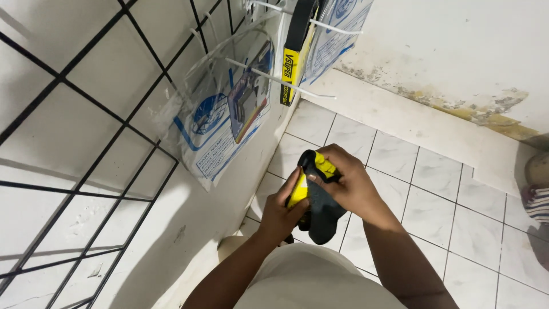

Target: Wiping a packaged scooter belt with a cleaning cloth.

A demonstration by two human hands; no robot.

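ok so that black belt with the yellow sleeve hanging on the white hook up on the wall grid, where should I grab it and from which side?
Probably take the belt by its yellow sleeve, the stiff part hanging free below the hook. Come from the open floor side, not the wall side, since the plastic bag crowds its left. It hangs looped over the hook, so lift and slide it outward along the hook.

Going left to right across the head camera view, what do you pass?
Black wire grid → clear plastic packet with blue print → left hand → black and yellow belt held in both hands → right hand → white floor tiles → striped cloth at the edge.
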